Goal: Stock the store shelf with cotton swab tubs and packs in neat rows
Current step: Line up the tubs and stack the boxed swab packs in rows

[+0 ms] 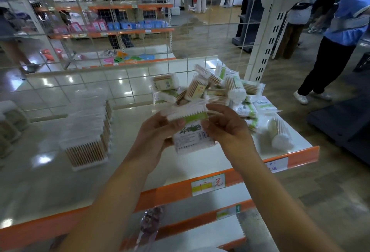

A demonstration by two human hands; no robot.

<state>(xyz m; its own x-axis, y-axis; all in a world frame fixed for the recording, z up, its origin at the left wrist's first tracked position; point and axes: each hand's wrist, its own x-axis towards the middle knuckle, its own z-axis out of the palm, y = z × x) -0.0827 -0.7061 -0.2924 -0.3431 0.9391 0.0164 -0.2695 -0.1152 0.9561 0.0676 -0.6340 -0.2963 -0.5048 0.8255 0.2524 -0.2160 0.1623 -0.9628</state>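
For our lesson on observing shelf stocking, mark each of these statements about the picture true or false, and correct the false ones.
1. Both hands hold cotton swab packs above the shelf. True: the left hand and right hand grip the held packs.
2. The loose pile of packs lies at the left end of the shelf. False: the pile lies at the right end.
3. A neat row of packs stands left of the hands. True.
4. The shelf's front edge is blue. False: the shelf edge is orange.
5. A wire grid backs the shelf. True.

Shelf [140,131] with swab packs [216,89], stack [90,131]
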